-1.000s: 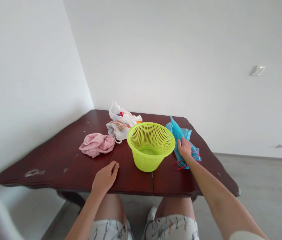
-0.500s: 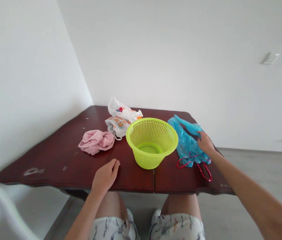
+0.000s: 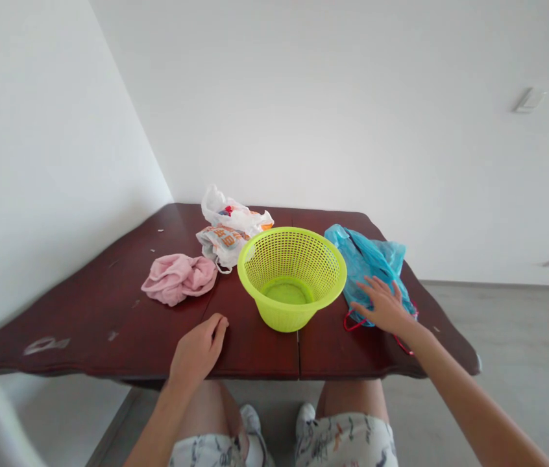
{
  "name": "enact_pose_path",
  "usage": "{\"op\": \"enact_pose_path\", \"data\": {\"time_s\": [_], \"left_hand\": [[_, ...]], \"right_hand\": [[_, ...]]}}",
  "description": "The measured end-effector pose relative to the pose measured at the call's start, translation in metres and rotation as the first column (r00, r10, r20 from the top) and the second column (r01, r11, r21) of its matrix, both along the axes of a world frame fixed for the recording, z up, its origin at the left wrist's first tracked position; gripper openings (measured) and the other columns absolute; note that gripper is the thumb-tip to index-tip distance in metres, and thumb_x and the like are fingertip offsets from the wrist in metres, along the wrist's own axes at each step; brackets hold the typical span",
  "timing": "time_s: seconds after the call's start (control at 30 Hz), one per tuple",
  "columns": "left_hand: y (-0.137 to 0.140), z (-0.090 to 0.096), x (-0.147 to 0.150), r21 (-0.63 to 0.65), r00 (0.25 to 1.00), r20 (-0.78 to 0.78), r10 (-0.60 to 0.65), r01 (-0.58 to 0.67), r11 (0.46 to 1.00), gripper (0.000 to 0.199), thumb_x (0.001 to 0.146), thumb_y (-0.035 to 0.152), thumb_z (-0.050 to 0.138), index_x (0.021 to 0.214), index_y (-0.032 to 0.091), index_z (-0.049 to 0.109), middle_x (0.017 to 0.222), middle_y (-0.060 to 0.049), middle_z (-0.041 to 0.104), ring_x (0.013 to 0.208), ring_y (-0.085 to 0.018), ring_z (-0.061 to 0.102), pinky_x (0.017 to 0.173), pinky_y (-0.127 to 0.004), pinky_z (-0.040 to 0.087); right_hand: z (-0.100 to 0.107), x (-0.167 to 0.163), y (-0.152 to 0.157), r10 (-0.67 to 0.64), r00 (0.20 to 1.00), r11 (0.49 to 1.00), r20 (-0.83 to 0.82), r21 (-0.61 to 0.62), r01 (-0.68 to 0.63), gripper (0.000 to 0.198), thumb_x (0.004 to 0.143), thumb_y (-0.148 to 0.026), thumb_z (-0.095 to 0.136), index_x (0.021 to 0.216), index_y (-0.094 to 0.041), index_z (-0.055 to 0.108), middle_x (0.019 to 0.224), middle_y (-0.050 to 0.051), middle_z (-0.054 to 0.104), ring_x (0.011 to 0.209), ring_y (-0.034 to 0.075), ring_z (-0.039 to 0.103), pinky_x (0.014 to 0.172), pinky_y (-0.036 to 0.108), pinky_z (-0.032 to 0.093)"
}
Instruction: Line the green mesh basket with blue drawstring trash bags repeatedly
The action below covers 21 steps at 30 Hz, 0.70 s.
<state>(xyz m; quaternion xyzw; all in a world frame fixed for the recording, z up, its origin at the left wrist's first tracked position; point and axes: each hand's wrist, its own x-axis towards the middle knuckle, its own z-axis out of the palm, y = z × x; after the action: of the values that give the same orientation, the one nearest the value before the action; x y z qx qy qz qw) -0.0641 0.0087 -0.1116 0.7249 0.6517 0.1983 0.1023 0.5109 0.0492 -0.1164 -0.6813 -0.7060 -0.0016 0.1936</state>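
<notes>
My right hand (image 3: 385,307) is open, its fingers spread over the front part of a blue plastic bag (image 3: 359,256) on the right of the table. Red drawstring loops (image 3: 352,322) stick out from under the bag near that hand. My left hand (image 3: 198,350) rests at the table's front edge, fingers curled in, with nothing visible in it. Between the two hands stands a yellow-green plastic basket (image 3: 287,314), upright, with nothing in it.
A crumpled pink cloth (image 3: 177,279) lies on the left of the dark red wooden table (image 3: 109,298). Behind the basket are white plastic bags (image 3: 228,240) with orange print. White walls (image 3: 304,97) close off the back and left.
My right hand has let go of the blue bag's raised edge, moved left and nearer, and spread its fingers. The bag's far flap has dropped down. My left hand stays put.
</notes>
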Motion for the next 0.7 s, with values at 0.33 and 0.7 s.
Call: {"op": "enact_pose_path", "data": {"time_s": [0.33,0.7], "left_hand": [[0.002,-0.001,0.0,0.006,1.0,-0.026,0.0,0.0,1.0,0.041,0.123,0.05,0.039,0.116,0.029,0.074,0.115,-0.007,0.092,0.109,-0.032,0.087,0.089,-0.037,0.056],[0.002,-0.007,-0.001,-0.006,0.999,-0.043,0.024,-0.025,1.0,0.043,0.125,0.049,0.039,0.114,0.028,0.076,0.118,-0.009,0.091,0.109,-0.032,0.086,0.092,-0.038,0.055]], "right_hand": [[0.023,-0.082,0.015,-0.012,0.971,1.0,-0.24,-0.01,0.009,0.01,0.096,-0.027,0.066,0.092,-0.026,0.075,0.093,0.009,0.082,0.109,0.034,0.075,0.125,0.059,0.042],[0.121,-0.067,0.068,0.085,0.398,0.965,-0.914,0.175,0.197,0.053,0.086,-0.08,0.076,0.091,-0.03,0.059,0.066,-0.007,0.06,0.059,0.019,0.055,0.06,0.034,0.051]]}}
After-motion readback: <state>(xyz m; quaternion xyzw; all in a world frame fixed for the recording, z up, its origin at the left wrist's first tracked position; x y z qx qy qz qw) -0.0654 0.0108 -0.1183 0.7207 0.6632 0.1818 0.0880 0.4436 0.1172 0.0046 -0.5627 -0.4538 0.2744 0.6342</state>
